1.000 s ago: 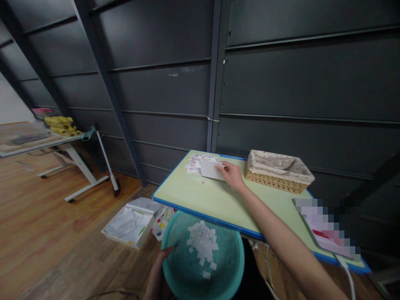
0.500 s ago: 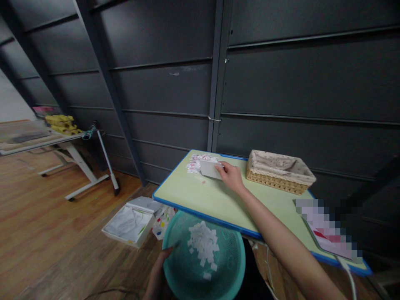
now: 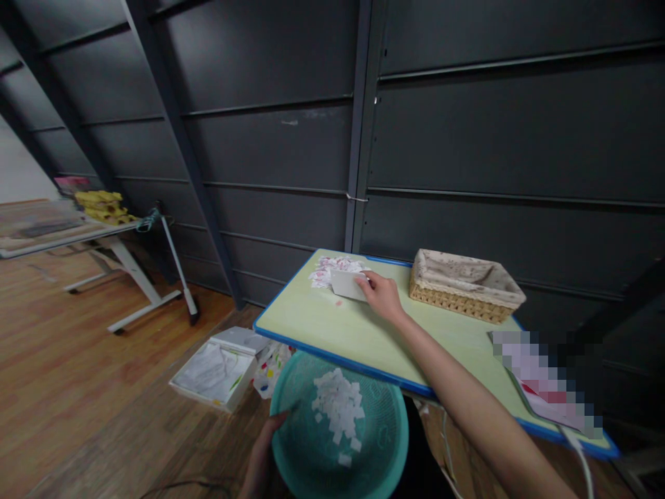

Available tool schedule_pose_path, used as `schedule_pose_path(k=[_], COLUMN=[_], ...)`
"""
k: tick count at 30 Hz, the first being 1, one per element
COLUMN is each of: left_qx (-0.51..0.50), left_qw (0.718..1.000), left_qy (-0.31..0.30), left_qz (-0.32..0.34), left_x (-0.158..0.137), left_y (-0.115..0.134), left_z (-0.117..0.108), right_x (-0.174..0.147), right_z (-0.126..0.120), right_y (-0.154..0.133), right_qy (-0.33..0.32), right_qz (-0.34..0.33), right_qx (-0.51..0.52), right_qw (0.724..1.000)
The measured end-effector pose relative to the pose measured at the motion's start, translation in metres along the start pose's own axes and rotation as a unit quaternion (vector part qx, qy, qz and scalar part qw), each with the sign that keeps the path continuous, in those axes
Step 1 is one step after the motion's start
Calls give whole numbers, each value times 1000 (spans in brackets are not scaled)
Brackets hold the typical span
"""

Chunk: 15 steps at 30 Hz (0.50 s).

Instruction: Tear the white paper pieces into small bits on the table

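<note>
My right hand point(image 3: 382, 294) grips a flat white rectangular card or plate point(image 3: 347, 285) by its right end. The card stands on edge over the green tabletop point(image 3: 312, 315), at the near side of a heap of small white and pink paper pieces point(image 3: 323, 269). Below the table's front edge, a green plastic sieve basket point(image 3: 397, 430) holds many small white paper squares point(image 3: 337, 405). At its left rim is my left hand point(image 3: 274, 424), thumb over the rim and the other fingers hidden behind the wall.
A lined wicker basket point(image 3: 462, 305) stands at the table's back right. Near its right end lies a partly blurred tablet-like object point(image 3: 540, 388) with a white cable point(image 3: 582, 457). An open white box point(image 3: 213, 374) is on the floor at left, and another table point(image 3: 67, 235) stands farther left.
My right hand and the white card have shifted slightly, the card coming a little nearer along the paper heap. The sieve basket and left hand stay in place.
</note>
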<state>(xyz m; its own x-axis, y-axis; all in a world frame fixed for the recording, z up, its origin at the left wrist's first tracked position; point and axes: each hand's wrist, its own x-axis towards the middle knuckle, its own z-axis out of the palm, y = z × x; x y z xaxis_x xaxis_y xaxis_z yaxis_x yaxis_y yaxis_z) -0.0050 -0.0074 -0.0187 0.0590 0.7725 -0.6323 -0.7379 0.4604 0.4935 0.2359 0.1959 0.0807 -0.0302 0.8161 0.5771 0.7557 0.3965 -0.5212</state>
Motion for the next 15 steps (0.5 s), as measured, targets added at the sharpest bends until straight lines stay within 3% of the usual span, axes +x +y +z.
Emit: schedule_pose_path(k=[15], left_qx=[7], left_qw=[1000], left_qy=[-4], left_qz=[5], left_x=[-4], left_y=[4], left_z=[9], right_x=[-1], right_z=[-2], right_y=[-4], right_qy=[-29], right_qz=[-7], right_qx=[24], right_qw=[999])
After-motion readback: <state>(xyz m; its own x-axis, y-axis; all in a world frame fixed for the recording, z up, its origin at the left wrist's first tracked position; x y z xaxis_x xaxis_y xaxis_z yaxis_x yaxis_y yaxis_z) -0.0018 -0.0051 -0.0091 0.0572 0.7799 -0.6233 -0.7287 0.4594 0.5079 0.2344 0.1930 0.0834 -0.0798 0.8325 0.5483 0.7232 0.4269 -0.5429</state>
